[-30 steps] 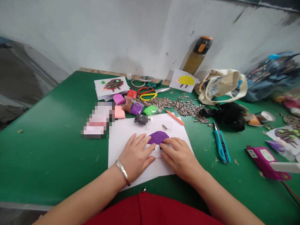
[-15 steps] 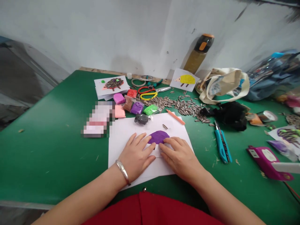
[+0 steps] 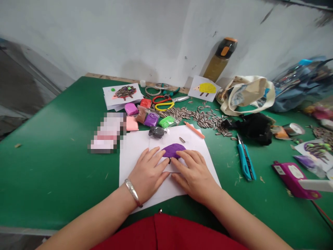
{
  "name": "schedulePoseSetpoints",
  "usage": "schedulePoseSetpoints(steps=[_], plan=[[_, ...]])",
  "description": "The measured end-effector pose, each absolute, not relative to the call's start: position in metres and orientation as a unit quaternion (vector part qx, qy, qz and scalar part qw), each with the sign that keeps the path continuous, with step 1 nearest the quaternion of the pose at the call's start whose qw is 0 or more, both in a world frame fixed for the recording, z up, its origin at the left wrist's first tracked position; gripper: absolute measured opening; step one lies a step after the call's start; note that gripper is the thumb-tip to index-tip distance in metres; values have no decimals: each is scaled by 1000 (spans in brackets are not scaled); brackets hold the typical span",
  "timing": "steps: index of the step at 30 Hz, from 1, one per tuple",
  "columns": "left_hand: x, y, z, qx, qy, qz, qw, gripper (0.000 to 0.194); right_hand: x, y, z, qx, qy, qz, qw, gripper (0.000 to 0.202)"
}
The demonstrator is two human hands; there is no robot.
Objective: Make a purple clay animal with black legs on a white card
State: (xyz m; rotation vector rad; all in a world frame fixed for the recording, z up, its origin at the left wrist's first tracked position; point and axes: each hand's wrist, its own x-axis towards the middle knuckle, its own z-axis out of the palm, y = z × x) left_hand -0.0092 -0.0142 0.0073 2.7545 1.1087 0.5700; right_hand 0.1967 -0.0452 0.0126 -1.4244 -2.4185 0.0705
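Note:
A flat purple clay shape (image 3: 173,150) lies on white paper (image 3: 134,142), with a small black piece (image 3: 169,160) at its lower edge. My left hand (image 3: 151,172) rests on the paper at the shape's left side, fingers spread, a silver bangle on the wrist. From the right, my right hand (image 3: 194,172) reaches the shape's lower edge, fingers apart, fingertips near the black piece. Neither hand grips anything that I can see. Above the shape sit one seed (image 3: 182,140), an orange stick (image 3: 194,130) and a wrapped black clay lump (image 3: 157,132).
Clay packets (image 3: 151,119), scissors (image 3: 166,103) and a seed pile (image 3: 205,119) lie behind the paper. A teal cutter (image 3: 246,161) and a magenta device (image 3: 295,178) are at the right. Further back stand a bottle (image 3: 220,57) and a cloth bag (image 3: 248,95).
My right hand has moved left along the shape's lower edge, its fingertips closer to my left hand. The black piece now shows between the hands. The view has shifted slightly.

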Motion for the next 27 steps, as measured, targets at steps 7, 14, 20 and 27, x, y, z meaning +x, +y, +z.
schedulePoseSetpoints(steps=[7, 14, 20, 27], plan=[[-8, -16, 6, 902, 379, 195, 74, 27, 190, -47, 14, -502, -854, 27, 133, 42], [-9, -15, 5, 908, 365, 193, 66, 30, 193, -48, 14, -499, -852, 18, 157, 38], [-9, -16, 3, 904, 375, 192, 76, 28, 191, -50, 14, -486, -860, 37, 151, 40], [-10, -15, 5, 906, 369, 194, 69, 30, 200, -43, 12, -503, -832, 38, 232, 33]])
